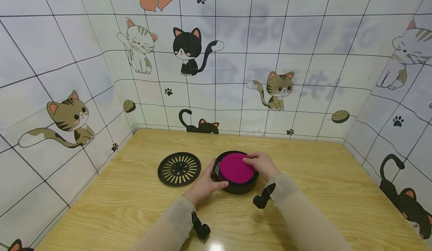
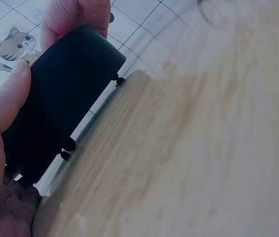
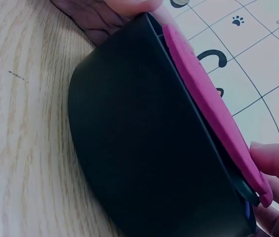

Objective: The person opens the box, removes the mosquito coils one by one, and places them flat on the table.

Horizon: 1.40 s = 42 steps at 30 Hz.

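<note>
A round black container (image 1: 239,188) stands on the table, and a pink spiral coil (image 1: 236,167), like a mosquito coil, lies across its mouth. My left hand (image 1: 204,185) grips the container's left side, thumb at the front. At the coil's right edge, my right hand (image 1: 264,165) pinches it, thumb on top. The right wrist view shows the pink coil (image 3: 213,106) tilted, its edge near the right fingers raised above the rim. Something dark green and a bit of blue show beneath it; most of the inside is hidden.
A black slotted lid (image 1: 179,165) with a central knob lies flat on the table, left of the container. The wooden table (image 1: 141,206) is backed and flanked by a white tiled sheet (image 1: 229,67) printed with cats. Each wrist wears a small black device.
</note>
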{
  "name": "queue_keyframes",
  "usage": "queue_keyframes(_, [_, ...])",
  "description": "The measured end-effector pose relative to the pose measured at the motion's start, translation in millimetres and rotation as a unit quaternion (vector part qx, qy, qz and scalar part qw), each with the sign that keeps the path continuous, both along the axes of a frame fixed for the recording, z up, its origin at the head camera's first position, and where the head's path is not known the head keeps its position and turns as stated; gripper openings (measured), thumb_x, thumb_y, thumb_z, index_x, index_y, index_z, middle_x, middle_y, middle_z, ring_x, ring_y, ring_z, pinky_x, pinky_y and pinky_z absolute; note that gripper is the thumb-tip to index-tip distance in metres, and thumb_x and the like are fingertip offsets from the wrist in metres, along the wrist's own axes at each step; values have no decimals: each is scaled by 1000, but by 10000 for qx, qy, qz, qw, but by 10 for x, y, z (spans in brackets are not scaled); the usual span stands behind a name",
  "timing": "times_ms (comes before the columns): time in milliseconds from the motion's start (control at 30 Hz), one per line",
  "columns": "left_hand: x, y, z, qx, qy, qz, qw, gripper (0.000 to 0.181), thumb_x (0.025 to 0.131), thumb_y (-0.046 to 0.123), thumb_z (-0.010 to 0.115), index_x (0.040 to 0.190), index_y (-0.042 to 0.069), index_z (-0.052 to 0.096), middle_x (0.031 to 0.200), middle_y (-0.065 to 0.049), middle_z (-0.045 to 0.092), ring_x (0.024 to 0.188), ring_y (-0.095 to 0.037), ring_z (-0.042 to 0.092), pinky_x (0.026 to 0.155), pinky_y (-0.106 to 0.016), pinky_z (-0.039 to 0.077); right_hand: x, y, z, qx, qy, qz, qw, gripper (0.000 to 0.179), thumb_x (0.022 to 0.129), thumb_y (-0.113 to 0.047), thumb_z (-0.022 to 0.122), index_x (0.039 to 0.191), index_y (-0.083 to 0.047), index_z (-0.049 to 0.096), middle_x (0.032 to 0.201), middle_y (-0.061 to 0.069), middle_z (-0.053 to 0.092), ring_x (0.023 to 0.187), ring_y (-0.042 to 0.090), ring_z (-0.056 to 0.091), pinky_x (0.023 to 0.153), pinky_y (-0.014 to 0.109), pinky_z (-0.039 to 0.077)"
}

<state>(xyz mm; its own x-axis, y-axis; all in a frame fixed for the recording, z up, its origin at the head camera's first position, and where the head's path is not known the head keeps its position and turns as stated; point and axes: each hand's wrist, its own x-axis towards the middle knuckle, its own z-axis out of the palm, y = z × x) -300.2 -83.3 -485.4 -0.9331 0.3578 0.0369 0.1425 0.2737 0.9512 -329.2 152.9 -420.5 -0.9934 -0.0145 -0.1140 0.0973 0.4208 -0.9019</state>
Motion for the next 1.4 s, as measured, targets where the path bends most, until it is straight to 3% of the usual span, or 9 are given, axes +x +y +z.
queue_keyframes(333, [7,10,13,-81,-53,40,9999,108,80,47,76,156,23,5,160,-10,11,142,-35,24,112,-49,26,5,-14,10,-98,156,156,9997,39,90,-21,68,122,1,62,126,18,57,103,22,55,83,31,48])
queue_keyframes(567, [17,10,26,-74,-92,49,9999,108,80,47,76,156,22,4,159,-10,12,141,-36,24,112,-50,25,7,-41,12,-177,254,295,9991,43,90,-22,68,126,1,59,135,22,51,121,32,49,97,42,45])
queue_keyframes(667, [20,10,35,-83,-74,47,9999,108,80,47,76,156,21,4,159,-11,12,141,-36,24,112,-49,25,14,-44,28,-214,326,285,9988,40,90,-21,68,123,-1,61,128,18,57,113,28,54,91,36,48])
queue_keyframes(733, [23,10,42,-101,-57,50,9999,108,80,47,76,157,21,4,159,-11,12,141,-37,24,112,-50,25,14,-47,40,-279,366,310,9985,38,90,-20,69,121,-1,62,117,14,62,99,22,58,82,30,49])
queue_keyframes(900, [28,9,53,-115,-47,50,9999,109,79,47,76,156,21,4,159,-11,12,141,-37,24,112,-50,25,14,-46,68,-253,460,360,9980,39,90,-18,69,123,0,62,106,10,65,85,12,60,72,23,49])
queue_keyframes(1200, [22,20,57,-28,-20,14,10000,111,78,46,78,156,16,5,159,-12,13,143,-34,22,113,-48,23,32,-35,148,-274,339,463,9980,45,89,-16,69,130,0,58,104,11,63,78,12,60,69,25,50])
queue_keyframes(1400, [19,21,51,-12,-21,37,10000,111,78,46,78,156,17,5,160,-11,12,143,-34,20,114,-48,21,33,-33,147,-764,138,559,9954,47,90,-11,67,133,2,53,105,13,60,76,12,61,69,26,52])
